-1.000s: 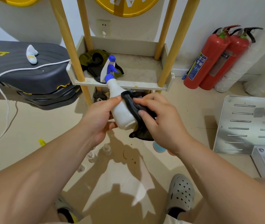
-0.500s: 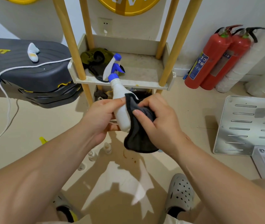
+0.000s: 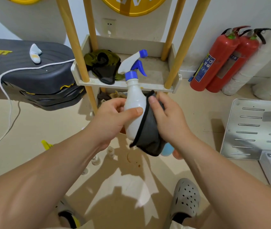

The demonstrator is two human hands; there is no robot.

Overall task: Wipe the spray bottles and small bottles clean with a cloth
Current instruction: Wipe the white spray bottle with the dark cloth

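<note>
Standing on a beige floor (image 3: 32, 129), the person wore grey clogs (image 3: 186, 198). Just ahead of the feet, a few small bottles (image 3: 110, 152) stood on the floor under the left forearm. A slotted metal plate (image 3: 253, 129) lay on the floor to the right.

Above these, the left hand (image 3: 111, 123) gripped the white spray bottle (image 3: 134, 103) round its body, thumb across the front and fingers curled behind. It held the bottle in the air, nearly upright, blue collar and trigger topmost. The right hand (image 3: 169, 119) held a dark grey cloth (image 3: 149, 138) against the bottle's right side and base, fingers curled over the cloth. A pale blue thing (image 3: 167, 150) showed partly under the cloth; what it was could not be told.

Beyond stood a white shelf (image 3: 125, 84) on yellow posts, with a green and black rag (image 3: 101, 61) on it. A black case (image 3: 32, 75) with a white cord (image 3: 7, 90) across it lay to the left. Two red extinguishers (image 3: 214, 63) stood by the right wall.

The extinguishers' blue label was too small to read. The case's yellow lettering was blurred, and the white letters on the yellow sign (image 3: 131, 5) were cut off.
</note>
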